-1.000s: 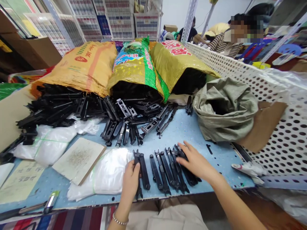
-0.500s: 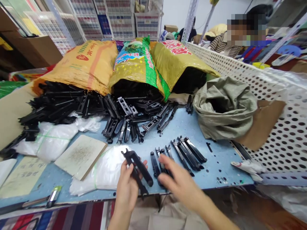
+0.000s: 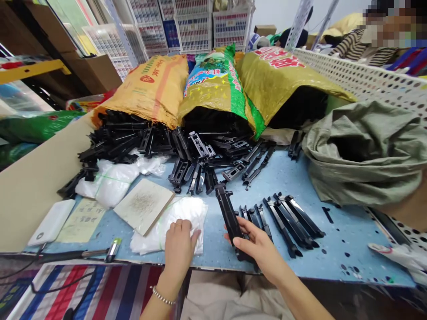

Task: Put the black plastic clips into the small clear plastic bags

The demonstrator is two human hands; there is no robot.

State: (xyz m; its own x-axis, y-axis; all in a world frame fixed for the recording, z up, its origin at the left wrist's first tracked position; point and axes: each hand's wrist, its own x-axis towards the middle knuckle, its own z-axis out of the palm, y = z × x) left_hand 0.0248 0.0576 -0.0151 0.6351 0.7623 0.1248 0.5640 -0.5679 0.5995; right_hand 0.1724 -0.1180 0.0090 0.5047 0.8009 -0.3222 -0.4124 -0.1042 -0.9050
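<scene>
Well left of the left hand (image 3: pixel 179 249) lay a white pack (image 3: pixel 51 222) and a paper (image 3: pixel 82 220), with a small tool (image 3: pixel 113 249) nearer, at the tabletop (image 3: pixel 336 249) edge. A board (image 3: pixel 143 205) sat just beyond and left of that hand, overlapping the bag (image 3: pixel 187 211). The left hand lay flat on the bag, fingers spread, its grip open and closed on nothing. Just right of it, the right hand (image 3: pixel 262 249) had its grip closed around the near end of a black part (image 3: pixel 227 209), thumb on top; the part pointed away, its far end raised off the tabletop. More parts lay in a row (image 3: pixel 290 220) just right of that grip. Beyond both hands spread a pile (image 3: pixel 140 140) of parts spilling from three sacks (image 3: pixel 150 89). Far right slumped a grey sack (image 3: pixel 367 151).
</scene>
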